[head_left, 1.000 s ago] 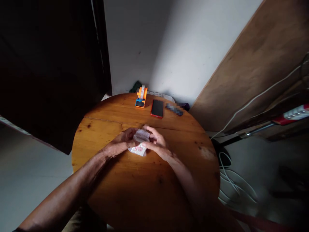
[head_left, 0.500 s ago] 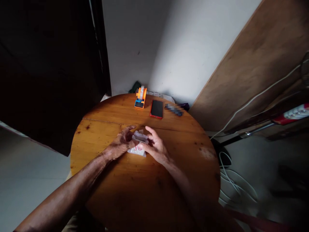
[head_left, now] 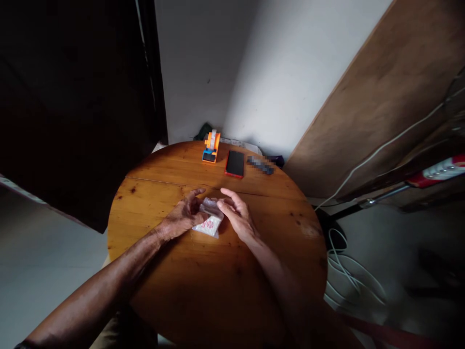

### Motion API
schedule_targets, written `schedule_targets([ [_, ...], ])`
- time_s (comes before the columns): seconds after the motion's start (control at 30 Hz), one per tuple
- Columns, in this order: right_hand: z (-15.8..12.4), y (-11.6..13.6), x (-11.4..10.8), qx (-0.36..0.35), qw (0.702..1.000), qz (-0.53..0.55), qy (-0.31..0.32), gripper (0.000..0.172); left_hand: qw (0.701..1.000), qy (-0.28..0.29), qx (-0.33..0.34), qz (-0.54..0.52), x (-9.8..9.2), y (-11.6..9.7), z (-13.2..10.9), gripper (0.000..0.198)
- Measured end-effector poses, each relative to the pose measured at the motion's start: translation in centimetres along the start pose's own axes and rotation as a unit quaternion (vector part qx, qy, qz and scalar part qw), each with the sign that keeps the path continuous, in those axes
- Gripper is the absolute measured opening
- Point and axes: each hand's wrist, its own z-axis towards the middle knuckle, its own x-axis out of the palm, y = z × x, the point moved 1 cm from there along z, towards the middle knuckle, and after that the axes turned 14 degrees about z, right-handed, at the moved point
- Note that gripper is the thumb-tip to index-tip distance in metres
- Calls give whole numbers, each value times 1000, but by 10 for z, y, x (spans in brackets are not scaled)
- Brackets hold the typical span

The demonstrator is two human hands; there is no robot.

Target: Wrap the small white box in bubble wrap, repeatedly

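A small clear plastic packet (head_left: pixel 209 225) with white contents and red print lies low over the middle of the table. My left hand (head_left: pixel 183 213) grips its left side, thumb on top, index finger stretched out beyond it. At the packet's upper right corner is my right hand (head_left: pixel 239 217), thumb and index finger apart; whether the thumb touches the plastic I cannot tell. The packet's upper end looks loose and crumpled.
The round wooden table (head_left: pixel 290 232) stands against a wall. At its far side are an orange and blue tape dispenser (head_left: pixel 211 146), a red-edged phone (head_left: pixel 234 164) and a blurred dark object (head_left: pixel 260 165). White cable (head_left: pixel 348 271) loops on the floor to the right.
My right thumb has moved up off the front of the packet to its upper corner. More of the red print shows, and the packet has turned slightly. My left hand keeps its hold.
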Motion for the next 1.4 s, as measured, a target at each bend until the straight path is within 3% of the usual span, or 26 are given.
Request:
schedule_targets([
  [0.5, -4, 5, 12, -118, 992, -32, -37, 29, 999, 6, 22, -26, 3, 0, -3, 83],
  [0.8, -5, 11, 11, -146, 984, -96, 18, 22, 1000, 9, 23, -11, 4, 5, -2, 72],
  [1.07, -5, 10, 12, -168, 981, -96, 11, 24, 1000, -1, 26, 2, 5, 3, -4, 58],
  [1.4, -13, 17, 17, -207, 970, -125, 22, 27, 999, 9, 42, -10, 5, 7, -2, 58],
])
